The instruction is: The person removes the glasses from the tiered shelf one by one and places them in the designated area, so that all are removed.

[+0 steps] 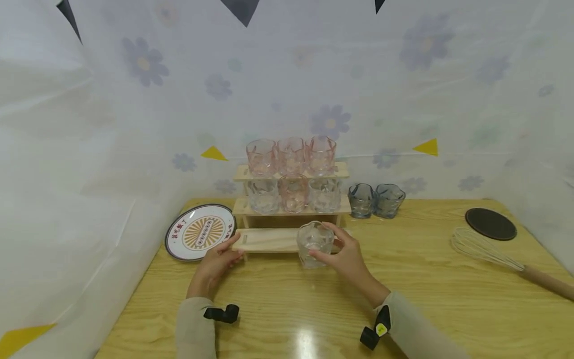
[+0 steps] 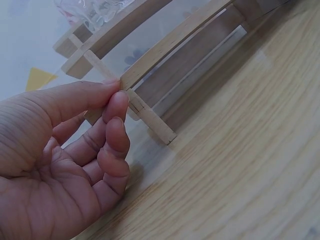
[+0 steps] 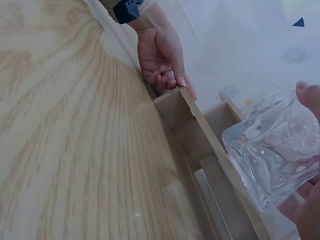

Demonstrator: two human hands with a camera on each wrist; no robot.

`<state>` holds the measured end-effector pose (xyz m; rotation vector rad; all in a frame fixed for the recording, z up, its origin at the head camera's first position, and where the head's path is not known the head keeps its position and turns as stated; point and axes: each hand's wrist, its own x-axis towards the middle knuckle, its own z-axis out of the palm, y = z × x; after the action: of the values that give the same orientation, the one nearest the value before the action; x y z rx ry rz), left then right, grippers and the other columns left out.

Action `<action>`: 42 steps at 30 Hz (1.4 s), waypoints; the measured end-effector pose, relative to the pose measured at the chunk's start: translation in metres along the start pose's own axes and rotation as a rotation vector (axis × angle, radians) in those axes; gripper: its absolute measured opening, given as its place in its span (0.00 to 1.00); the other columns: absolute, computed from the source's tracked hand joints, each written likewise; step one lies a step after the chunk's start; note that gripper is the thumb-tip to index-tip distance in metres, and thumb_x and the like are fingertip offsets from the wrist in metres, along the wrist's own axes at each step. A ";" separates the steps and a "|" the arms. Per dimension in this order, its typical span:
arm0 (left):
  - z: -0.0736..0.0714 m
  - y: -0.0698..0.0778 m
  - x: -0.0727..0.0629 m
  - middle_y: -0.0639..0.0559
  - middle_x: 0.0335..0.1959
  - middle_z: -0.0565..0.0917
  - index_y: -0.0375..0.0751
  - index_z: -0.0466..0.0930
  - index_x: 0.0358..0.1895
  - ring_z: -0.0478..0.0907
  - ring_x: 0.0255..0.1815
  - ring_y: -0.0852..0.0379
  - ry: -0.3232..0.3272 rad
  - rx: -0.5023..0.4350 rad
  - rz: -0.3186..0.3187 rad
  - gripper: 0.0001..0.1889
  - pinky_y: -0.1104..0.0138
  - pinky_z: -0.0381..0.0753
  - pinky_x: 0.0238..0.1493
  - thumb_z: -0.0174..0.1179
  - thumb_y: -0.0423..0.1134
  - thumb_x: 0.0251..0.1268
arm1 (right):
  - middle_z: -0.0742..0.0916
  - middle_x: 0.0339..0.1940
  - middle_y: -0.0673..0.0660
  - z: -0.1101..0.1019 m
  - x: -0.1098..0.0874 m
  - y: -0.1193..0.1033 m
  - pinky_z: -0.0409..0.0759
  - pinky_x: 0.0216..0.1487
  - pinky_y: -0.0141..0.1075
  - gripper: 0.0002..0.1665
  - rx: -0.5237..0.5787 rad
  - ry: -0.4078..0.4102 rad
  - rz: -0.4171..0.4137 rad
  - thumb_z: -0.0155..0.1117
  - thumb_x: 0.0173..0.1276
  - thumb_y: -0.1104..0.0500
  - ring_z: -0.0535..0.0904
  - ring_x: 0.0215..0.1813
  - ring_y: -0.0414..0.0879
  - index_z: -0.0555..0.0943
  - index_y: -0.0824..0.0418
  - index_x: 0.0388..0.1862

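Taking the middle of the wooden stand [image 1: 241, 173] as the centre of a clock, the clear glass [image 1: 310, 237] was at five o'clock, in the right hand [image 1: 349, 255], whose thumb and fingers gripped its sides. The glass was at the right end of the bottom shelf [image 1: 269, 240] and, in the head view, hid part of its front edge; whether its base touched the wood could not be told. At eight o'clock the left hand [image 1: 214, 265] pinched the shelf's left end between thumb and fingertip, seemingly to steady it.

The step in hand looked like filling the bottom shelf. Three pink glasses [image 1: 262, 158] stood on the top shelf, and on the middle one a pink glass [image 1: 293, 194] stood between two others, both clear. The rest of the bottom shelf was bare.

The next move seemed to call for setting the glass flat and fully on the board, then letting go gently, with the left hand keeping the stand from sliding. Two dark glasses [image 1: 360, 202], at three o'clock beside the stand, looked like likely candidates for the remaining room.

The plate [image 1: 179, 244] lay between eight and nine o'clock; the whisk [image 1: 486, 251], farther out, between three and four.
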<state>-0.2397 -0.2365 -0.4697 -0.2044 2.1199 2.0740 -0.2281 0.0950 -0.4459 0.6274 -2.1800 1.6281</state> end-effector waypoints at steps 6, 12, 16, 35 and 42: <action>0.000 0.001 -0.001 0.56 0.27 0.84 0.45 0.65 0.69 0.77 0.29 0.62 -0.006 0.001 -0.016 0.32 0.72 0.72 0.32 0.62 0.31 0.61 | 0.80 0.57 0.62 -0.037 -0.004 0.004 0.77 0.52 0.40 0.39 -0.048 0.031 0.009 0.78 0.46 0.66 0.75 0.58 0.55 0.75 0.65 0.61; -0.001 0.002 -0.003 0.57 0.27 0.84 0.44 0.64 0.70 0.78 0.29 0.61 -0.007 0.000 -0.017 0.32 0.71 0.72 0.32 0.62 0.31 0.61 | 0.78 0.60 0.62 -0.078 -0.007 0.007 0.70 0.51 0.19 0.39 -0.161 0.093 0.063 0.77 0.49 0.66 0.71 0.62 0.56 0.73 0.64 0.62; -0.001 0.002 -0.003 0.57 0.27 0.84 0.44 0.63 0.70 0.77 0.29 0.61 -0.015 -0.002 -0.017 0.32 0.71 0.72 0.32 0.61 0.31 0.62 | 0.78 0.60 0.61 -0.107 -0.005 0.011 0.67 0.49 0.16 0.40 -0.259 0.152 0.128 0.76 0.51 0.63 0.71 0.62 0.52 0.72 0.61 0.65; 0.000 0.002 -0.005 0.58 0.25 0.83 0.42 0.62 0.70 0.75 0.28 0.62 -0.018 -0.016 -0.010 0.33 0.71 0.71 0.32 0.61 0.31 0.61 | 0.74 0.62 0.59 -0.184 0.015 0.046 0.71 0.52 0.30 0.41 -0.330 0.446 0.380 0.71 0.58 0.50 0.67 0.64 0.50 0.68 0.59 0.69; 0.000 0.003 -0.004 0.57 0.27 0.83 0.45 0.64 0.70 0.76 0.29 0.62 -0.011 -0.013 -0.021 0.32 0.71 0.71 0.33 0.62 0.31 0.61 | 0.73 0.63 0.57 -0.194 0.032 0.067 0.72 0.43 0.32 0.40 -0.363 0.600 0.434 0.70 0.57 0.44 0.70 0.59 0.52 0.70 0.57 0.66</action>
<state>-0.2369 -0.2362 -0.4658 -0.2157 2.0891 2.0729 -0.2884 0.2934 -0.4287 -0.4179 -2.1263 1.3045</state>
